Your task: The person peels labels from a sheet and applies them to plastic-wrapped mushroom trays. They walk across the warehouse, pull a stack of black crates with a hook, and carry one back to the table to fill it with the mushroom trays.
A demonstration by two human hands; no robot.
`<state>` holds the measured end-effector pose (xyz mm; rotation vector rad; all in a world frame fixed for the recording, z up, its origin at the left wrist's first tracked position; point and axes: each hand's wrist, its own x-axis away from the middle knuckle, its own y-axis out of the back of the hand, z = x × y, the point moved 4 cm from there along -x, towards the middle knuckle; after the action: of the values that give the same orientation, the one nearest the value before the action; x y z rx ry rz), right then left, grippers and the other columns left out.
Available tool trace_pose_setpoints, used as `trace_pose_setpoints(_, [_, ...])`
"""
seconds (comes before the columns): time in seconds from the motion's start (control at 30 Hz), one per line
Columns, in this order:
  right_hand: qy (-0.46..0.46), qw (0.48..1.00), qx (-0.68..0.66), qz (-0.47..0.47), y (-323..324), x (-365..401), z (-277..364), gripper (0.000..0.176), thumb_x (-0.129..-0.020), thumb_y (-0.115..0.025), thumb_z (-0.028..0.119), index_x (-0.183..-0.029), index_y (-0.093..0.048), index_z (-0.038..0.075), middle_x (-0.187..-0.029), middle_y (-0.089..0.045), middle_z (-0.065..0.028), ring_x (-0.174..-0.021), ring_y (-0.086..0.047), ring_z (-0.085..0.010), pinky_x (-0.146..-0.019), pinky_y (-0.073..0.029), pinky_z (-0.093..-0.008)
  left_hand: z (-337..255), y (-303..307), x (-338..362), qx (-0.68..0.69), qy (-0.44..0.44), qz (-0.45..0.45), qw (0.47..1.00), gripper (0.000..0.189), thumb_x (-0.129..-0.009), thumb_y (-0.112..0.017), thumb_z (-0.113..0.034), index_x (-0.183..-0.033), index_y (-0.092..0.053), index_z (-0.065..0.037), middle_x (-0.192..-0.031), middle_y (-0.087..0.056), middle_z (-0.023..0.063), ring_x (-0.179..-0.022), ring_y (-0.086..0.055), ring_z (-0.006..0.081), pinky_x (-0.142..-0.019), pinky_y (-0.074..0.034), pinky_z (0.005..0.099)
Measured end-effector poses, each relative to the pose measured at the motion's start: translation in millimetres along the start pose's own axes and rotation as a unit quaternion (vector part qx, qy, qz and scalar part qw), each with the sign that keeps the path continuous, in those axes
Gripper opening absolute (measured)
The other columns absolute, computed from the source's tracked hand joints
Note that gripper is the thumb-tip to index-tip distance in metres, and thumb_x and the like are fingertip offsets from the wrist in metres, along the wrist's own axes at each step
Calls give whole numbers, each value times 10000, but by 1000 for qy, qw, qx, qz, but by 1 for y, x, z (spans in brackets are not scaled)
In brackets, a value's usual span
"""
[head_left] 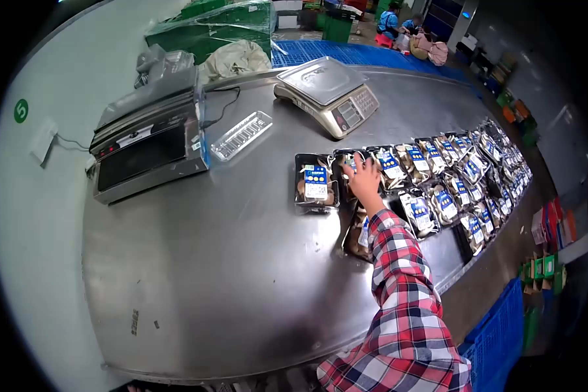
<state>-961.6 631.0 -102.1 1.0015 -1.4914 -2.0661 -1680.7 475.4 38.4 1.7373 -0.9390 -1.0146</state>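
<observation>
My right hand [364,181], in a red, white and black checked sleeve, reaches over a black tray pack with a blue and white label [349,160]. Its fingers are spread across the top of that pack. Left of it sits a separate labelled pack [316,183] of brownish contents under clear film. Partly under my forearm lies another pack [358,235]. Several rows of similar packs [419,212] run off to the right. My left hand does not show.
A digital scale [326,91] stands at the back of the metal table [209,274]. Left of it are an empty clear tray [242,136] and a wrapping machine [147,147] with a cord. Blue crates [496,326] stand by the near right edge; people [411,32] sit far behind.
</observation>
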Motion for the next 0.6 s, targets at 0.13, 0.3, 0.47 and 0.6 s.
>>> trace_pose_setpoints(0.13, [92,993,6,78,-1,20,50,565,-819,-377,595,-1310,-387,314,-1375,-283,-224,-1276,-205,-436,-1010,-141,-549,-6,-106,-28,54,-281,18,958,429,-880,-514,-219,-1206,-416,43,-1133,-499,231,-1013,-505,321,-846,-424,385])
trace_pose_setpoints(0.3, [288,947,-111,87,7,127,160,531,-795,-460,545,-1226,-502,238,-1384,-252,-227,-1256,-196,-470,-994,-168,-585,-105,-221,-14,239,-123,284,920,466,-930,-412,-221,-1321,-309,10,-1306,-384,141,-1179,-402,218,-964,-342,321])
trace_pose_setpoints(0.47, [370,865,-271,201,55,272,256,490,-753,-598,398,-1204,-517,225,-1355,-298,-221,-1231,-251,-458,-982,-222,-547,-124,-220,14,486,188,260,813,339,-809,-638,-202,-996,-466,23,-901,-561,82,-792,-545,127,-680,-457,275])
trace_pose_setpoints(0.6, [241,745,-537,314,53,287,256,532,-789,-608,157,-1241,-388,-18,-1283,-378,-224,-1178,-378,-353,-991,-291,-406,-50,-209,30,528,222,166,802,356,-761,-686,-133,-931,-407,8,-853,-546,103,-744,-565,137,-635,-494,281])
